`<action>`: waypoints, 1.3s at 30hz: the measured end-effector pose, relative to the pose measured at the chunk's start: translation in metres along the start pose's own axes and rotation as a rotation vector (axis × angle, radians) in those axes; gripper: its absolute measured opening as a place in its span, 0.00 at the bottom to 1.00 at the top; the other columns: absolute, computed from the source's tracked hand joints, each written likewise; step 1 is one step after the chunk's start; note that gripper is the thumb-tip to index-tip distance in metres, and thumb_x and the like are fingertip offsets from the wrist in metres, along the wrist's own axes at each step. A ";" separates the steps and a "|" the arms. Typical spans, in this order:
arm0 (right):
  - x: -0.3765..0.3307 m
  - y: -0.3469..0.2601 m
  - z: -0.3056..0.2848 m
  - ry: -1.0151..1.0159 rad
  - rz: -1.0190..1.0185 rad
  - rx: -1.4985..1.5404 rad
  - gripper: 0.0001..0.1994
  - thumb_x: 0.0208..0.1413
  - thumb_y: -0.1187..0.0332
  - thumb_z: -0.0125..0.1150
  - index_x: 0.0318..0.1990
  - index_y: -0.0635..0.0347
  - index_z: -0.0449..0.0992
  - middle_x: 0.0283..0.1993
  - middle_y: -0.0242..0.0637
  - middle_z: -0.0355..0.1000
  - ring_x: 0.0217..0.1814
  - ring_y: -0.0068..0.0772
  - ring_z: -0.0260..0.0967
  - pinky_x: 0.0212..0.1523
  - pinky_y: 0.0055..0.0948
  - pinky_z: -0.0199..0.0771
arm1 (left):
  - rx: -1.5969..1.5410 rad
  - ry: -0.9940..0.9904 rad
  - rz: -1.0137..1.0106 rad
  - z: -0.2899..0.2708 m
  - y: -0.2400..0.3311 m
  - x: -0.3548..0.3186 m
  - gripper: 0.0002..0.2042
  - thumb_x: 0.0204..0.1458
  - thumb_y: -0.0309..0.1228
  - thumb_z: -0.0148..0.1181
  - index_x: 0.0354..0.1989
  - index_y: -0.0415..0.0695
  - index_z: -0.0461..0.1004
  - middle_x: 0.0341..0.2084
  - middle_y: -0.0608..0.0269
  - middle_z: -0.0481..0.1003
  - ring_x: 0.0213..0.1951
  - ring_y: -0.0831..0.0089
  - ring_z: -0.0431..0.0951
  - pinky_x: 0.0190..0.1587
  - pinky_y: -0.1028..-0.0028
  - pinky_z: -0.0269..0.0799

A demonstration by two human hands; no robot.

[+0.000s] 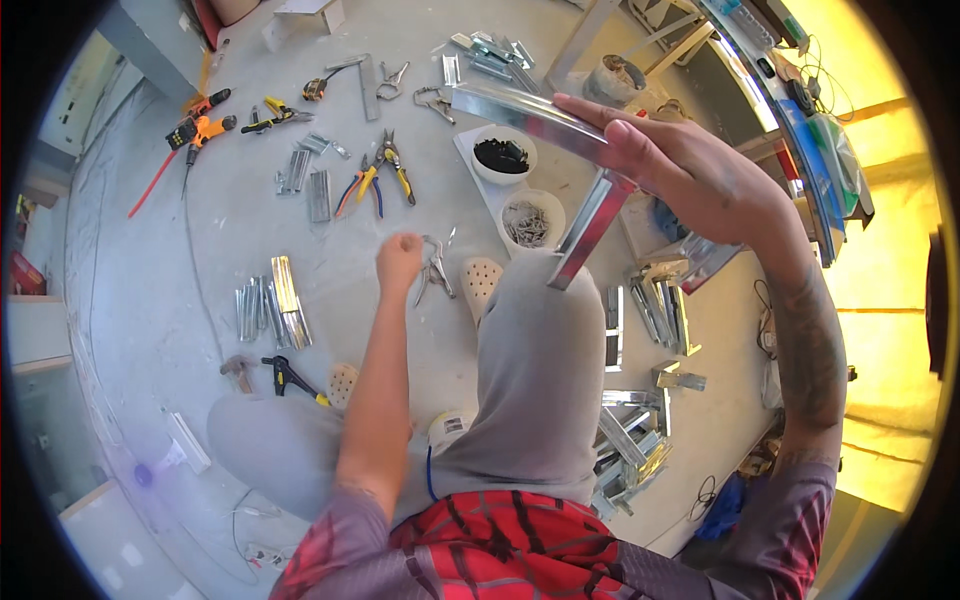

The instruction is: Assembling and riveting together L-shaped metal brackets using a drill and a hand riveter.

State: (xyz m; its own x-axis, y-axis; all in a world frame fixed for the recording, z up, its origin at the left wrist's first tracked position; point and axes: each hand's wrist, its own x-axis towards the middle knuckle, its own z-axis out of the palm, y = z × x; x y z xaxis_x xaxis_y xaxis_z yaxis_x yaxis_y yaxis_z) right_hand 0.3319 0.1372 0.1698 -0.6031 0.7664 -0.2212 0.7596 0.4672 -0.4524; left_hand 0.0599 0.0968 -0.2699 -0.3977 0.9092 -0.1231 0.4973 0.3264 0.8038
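My right hand [690, 165] grips a bracket of shiny metal channel [530, 115] with thumb and fingers along its upper length. One leg of the bracket runs down and rests at my grey-trousered knee [545, 330]. To the left, my left hand [400, 258] is closed like a fist above the floor; whatever it may hold is hidden. Right beside it are metal locking pliers [436, 270]. Two white tubs stand beyond the knee: one with black screws [502, 156], the other with grey screws or rivets [530, 220].
Snips [385, 170], a cordless drill [200, 130], a tape measure [315, 88] and more locking pliers [393, 80] lie on the floor. Cut channel pieces [285, 300] are grouped at left, with a pile [630, 445] by my right thigh. A black bar clamp [290, 380] lies near my foot.
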 end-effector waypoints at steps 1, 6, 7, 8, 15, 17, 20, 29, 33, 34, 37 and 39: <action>-0.002 0.000 -0.004 -0.042 0.045 0.021 0.30 0.68 0.41 0.31 0.67 0.45 0.64 0.48 0.44 0.78 0.52 0.46 0.75 0.54 0.36 0.69 | 0.093 -0.070 0.002 0.026 -0.025 -0.006 0.20 0.54 0.47 0.59 0.35 0.40 0.79 0.32 0.48 0.80 0.37 0.49 0.80 0.42 0.61 0.75; -0.006 0.007 -0.004 -0.033 0.071 0.092 0.27 0.69 0.48 0.32 0.65 0.53 0.66 0.44 0.48 0.78 0.46 0.52 0.75 0.50 0.41 0.71 | 0.474 -0.275 -0.338 0.103 -0.027 -0.043 0.32 0.49 0.53 0.64 0.56 0.44 0.66 0.55 0.48 0.70 0.58 0.51 0.68 0.55 0.47 0.67; -0.003 0.004 -0.003 -0.040 0.061 0.101 0.26 0.70 0.52 0.33 0.65 0.54 0.66 0.41 0.49 0.78 0.42 0.56 0.74 0.48 0.43 0.71 | 0.544 -0.220 -0.361 0.103 -0.031 -0.047 0.37 0.47 0.54 0.65 0.60 0.44 0.61 0.57 0.49 0.67 0.61 0.51 0.65 0.56 0.44 0.64; -0.004 0.005 -0.006 -0.060 0.085 0.094 0.25 0.70 0.52 0.32 0.65 0.54 0.66 0.40 0.50 0.78 0.42 0.56 0.73 0.47 0.43 0.71 | 0.574 -0.245 -0.375 0.112 -0.022 -0.051 0.38 0.46 0.54 0.66 0.60 0.44 0.60 0.57 0.49 0.67 0.61 0.52 0.65 0.56 0.45 0.64; -0.010 0.013 -0.013 -0.080 0.138 0.161 0.27 0.69 0.49 0.31 0.69 0.48 0.62 0.37 0.46 0.78 0.38 0.47 0.73 0.46 0.35 0.70 | 0.740 -0.263 -0.295 0.123 -0.025 -0.052 0.39 0.38 0.46 0.73 0.56 0.44 0.58 0.54 0.52 0.66 0.58 0.56 0.65 0.54 0.49 0.64; -0.013 0.015 -0.015 -0.082 0.154 0.147 0.25 0.70 0.51 0.31 0.69 0.46 0.62 0.34 0.46 0.77 0.35 0.47 0.73 0.44 0.36 0.70 | 0.712 -0.221 -0.315 0.121 -0.027 -0.052 0.37 0.38 0.41 0.70 0.55 0.43 0.58 0.52 0.51 0.67 0.56 0.56 0.67 0.54 0.49 0.64; -0.008 0.008 -0.018 -0.102 0.157 0.049 0.25 0.70 0.52 0.32 0.68 0.45 0.63 0.32 0.46 0.76 0.33 0.45 0.72 0.43 0.36 0.70 | 0.511 -0.153 -0.416 0.098 -0.073 -0.041 0.30 0.41 0.34 0.62 0.54 0.41 0.59 0.46 0.50 0.72 0.48 0.54 0.74 0.52 0.50 0.66; -0.007 0.032 -0.005 -0.046 0.050 0.046 0.26 0.69 0.47 0.29 0.68 0.39 0.62 0.42 0.49 0.77 0.49 0.57 0.71 0.54 0.44 0.69 | -0.533 -0.731 -0.843 -0.005 -0.008 -0.054 0.16 0.61 0.41 0.43 0.46 0.40 0.65 0.31 0.52 0.77 0.36 0.56 0.81 0.43 0.57 0.76; 0.000 0.035 0.000 -0.076 0.024 0.055 0.26 0.68 0.45 0.28 0.69 0.33 0.59 0.52 0.48 0.74 0.57 0.53 0.70 0.50 0.45 0.79 | -0.809 -0.675 -0.512 -0.041 0.073 -0.057 0.31 0.63 0.62 0.35 0.49 0.42 0.66 0.32 0.53 0.77 0.35 0.58 0.80 0.45 0.59 0.75; -0.001 0.033 0.001 -0.070 0.011 0.056 0.26 0.68 0.45 0.28 0.69 0.33 0.59 0.52 0.48 0.74 0.57 0.53 0.70 0.50 0.45 0.79 | -0.811 -0.669 -0.250 -0.047 0.099 -0.060 0.30 0.64 0.58 0.35 0.53 0.40 0.63 0.32 0.54 0.76 0.36 0.61 0.79 0.45 0.62 0.74; -0.004 0.033 -0.002 -0.148 0.150 0.223 0.25 0.68 0.44 0.29 0.70 0.28 0.57 0.58 0.45 0.70 0.61 0.49 0.68 0.35 0.46 0.87 | -0.854 -0.692 0.209 -0.075 0.185 -0.088 0.28 0.66 0.52 0.36 0.59 0.36 0.59 0.34 0.55 0.74 0.38 0.66 0.76 0.46 0.66 0.71; -0.003 0.030 -0.002 -0.164 0.174 0.215 0.25 0.67 0.44 0.30 0.69 0.26 0.56 0.62 0.43 0.67 0.63 0.49 0.66 0.24 0.43 0.86 | -0.895 -0.718 0.399 -0.093 0.209 -0.101 0.28 0.67 0.51 0.36 0.60 0.35 0.58 0.35 0.56 0.73 0.39 0.68 0.74 0.47 0.68 0.70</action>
State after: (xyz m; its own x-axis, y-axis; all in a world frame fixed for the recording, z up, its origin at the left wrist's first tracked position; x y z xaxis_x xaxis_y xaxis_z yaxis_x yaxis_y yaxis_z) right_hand 0.3571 0.1496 0.1586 -0.5127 0.7374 -0.4397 0.7967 0.2177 -0.5639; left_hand 0.1322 0.0496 -0.0354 0.3203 0.9340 0.1584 -0.3342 -0.0451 0.9414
